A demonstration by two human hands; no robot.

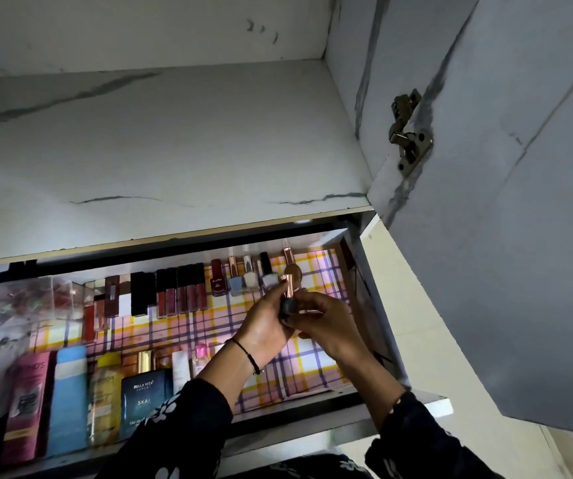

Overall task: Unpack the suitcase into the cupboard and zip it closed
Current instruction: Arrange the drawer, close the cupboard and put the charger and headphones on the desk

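Head view: over the right part of the open drawer (368, 305), near its back edge, both hands hold a small rose-gold cosmetic tube (287, 285). Its long axis runs front to back, with the rose-gold end towards the drawer's back and the dark end towards the person. The left hand (264, 326) curls round its side. The right hand (326, 323) pinches the dark end. Nail polish bottles (235, 281) stand just beyond, along the back edge.
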